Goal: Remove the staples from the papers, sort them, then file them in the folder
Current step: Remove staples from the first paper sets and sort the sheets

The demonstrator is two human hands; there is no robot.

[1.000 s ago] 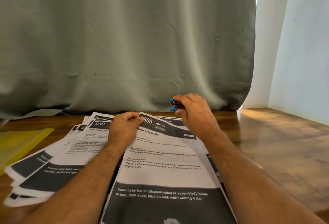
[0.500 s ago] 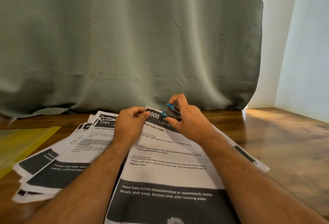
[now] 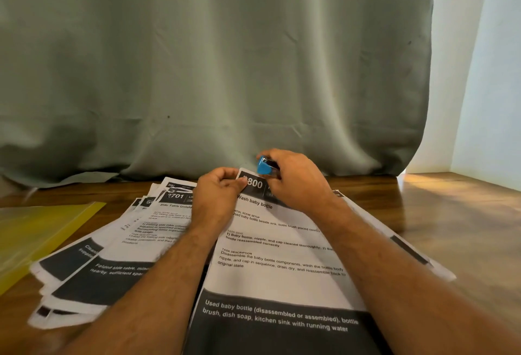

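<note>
Right hand (image 3: 296,182) has lifted slightly since half a second ago: the blue staple remover (image 3: 264,166) was down on the sheet's top-left corner, now sits just above the top edge, blue end facing the camera. Left hand (image 3: 218,195) has barely shifted, same pinch on the same corner.

Nearest: "Wash baby bottle" sheet (image 3: 279,264), dark band at its near end with white text, dark header reading "800" at the far end. It lies on top of other sheets whose edges stick out on the right (image 3: 408,250). Both forearms run over it.

Left of it: fanned stack of printed papers (image 3: 112,264), overlapping, top one headed "2701 Side Table Unfold…". Left forearm crosses the stack's right edge.

Further left: yellow folder (image 3: 42,230) flat on the wooden table (image 3: 451,227), touching or just under the stack's left edge, can't tell which.

At the sheet's far end: left hand has thumb and curled fingers pinching the top-left corner by the "800". Right hand has fingers curled round the staple remover, just beside the left hand. Can't tell if the tool's claws touch the paper, hidden by the fingers. No staple resolvable.

Behind: grey-green curtain (image 3: 211,72) hanging to the table's back edge, pale wall (image 3: 485,100) at right.
</note>
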